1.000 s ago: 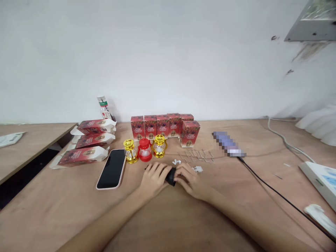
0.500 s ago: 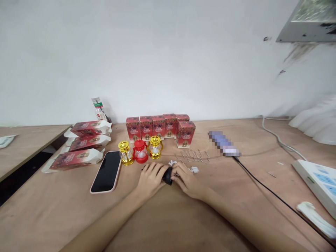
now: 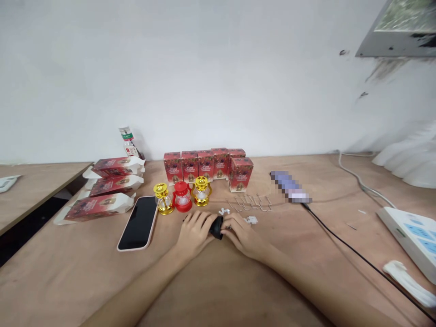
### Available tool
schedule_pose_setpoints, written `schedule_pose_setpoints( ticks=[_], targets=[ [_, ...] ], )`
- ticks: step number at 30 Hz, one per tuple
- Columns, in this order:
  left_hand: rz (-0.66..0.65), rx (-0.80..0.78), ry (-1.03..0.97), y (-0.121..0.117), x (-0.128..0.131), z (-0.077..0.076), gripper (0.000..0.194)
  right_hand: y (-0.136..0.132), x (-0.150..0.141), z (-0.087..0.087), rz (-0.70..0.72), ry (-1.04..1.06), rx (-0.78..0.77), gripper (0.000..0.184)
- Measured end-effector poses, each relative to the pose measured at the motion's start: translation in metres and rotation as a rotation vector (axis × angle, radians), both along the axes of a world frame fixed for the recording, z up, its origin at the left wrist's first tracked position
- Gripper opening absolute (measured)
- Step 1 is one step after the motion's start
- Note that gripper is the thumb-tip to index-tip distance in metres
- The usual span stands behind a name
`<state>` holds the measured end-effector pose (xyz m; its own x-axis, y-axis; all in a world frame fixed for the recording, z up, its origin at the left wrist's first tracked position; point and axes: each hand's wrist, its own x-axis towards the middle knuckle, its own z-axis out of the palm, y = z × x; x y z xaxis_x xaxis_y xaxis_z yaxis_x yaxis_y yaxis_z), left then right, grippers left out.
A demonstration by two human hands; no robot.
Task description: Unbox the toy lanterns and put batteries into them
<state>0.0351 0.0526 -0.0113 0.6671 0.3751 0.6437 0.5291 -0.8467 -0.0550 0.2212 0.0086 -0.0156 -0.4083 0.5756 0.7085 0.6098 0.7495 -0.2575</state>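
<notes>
My left hand is wrapped round a small black piece with a flared round end; most of it is hidden by the fingers. At that flared end, my right hand is closed in a pinch, with something tiny between its fingertips that I cannot make out. Just beyond the hands stand a gold lantern, a red lantern and another gold lantern. Small white bits and a white plastic piece lie close to my right fingers. Several thin bent wires rest behind them.
Several closed red boxes stand near the wall. Opened red boxes lie at the left, with a bottle behind. A phone lies left of my hands. To the right are a blurred device, its black cable and a power strip.
The view has shifted slightly to the right. My left hand keeps its grip on the black piece, while my right fingers shift a little at its flared end.
</notes>
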Motion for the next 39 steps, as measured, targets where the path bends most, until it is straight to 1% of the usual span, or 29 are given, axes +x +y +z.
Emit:
schedule_pose_setpoints(
  ticks=[3,9,13,16,23,28,32,35,39],
  targets=[
    [0.005,0.003,-0.016,-0.001,0.0,0.0,0.028,-0.002,0.0,0.001,-0.015,0.012,0.05,0.011],
    [0.004,-0.008,-0.003,-0.001,-0.002,-0.001,0.027,-0.002,0.0,0.001,-0.033,-0.013,0.097,0.012],
    [-0.003,-0.014,0.008,0.0,-0.002,-0.002,0.028,-0.001,-0.001,0.001,-0.007,0.041,0.131,0.011],
    [-0.028,-0.011,0.001,0.0,-0.002,-0.002,0.029,-0.001,-0.001,0.001,0.015,0.073,0.105,0.012],
    [-0.04,-0.047,0.011,0.001,-0.003,-0.004,0.031,-0.002,0.001,0.001,0.023,0.066,0.054,0.012],
    [-0.044,-0.039,-0.015,0.001,-0.004,-0.003,0.031,-0.002,0.003,0.001,0.058,0.056,0.038,0.017],
    [-0.013,-0.014,-0.028,-0.001,-0.003,-0.001,0.03,-0.003,0.0,0.001,0.015,0.065,0.047,0.015],
    [0.011,-0.001,-0.029,-0.001,-0.003,0.0,0.03,-0.005,-0.004,0.001,-0.009,0.078,0.024,0.012],
    [0.072,0.033,-0.02,-0.001,-0.004,0.001,0.031,-0.008,-0.012,-0.001,-0.044,0.15,-0.001,0.015]
  ],
)
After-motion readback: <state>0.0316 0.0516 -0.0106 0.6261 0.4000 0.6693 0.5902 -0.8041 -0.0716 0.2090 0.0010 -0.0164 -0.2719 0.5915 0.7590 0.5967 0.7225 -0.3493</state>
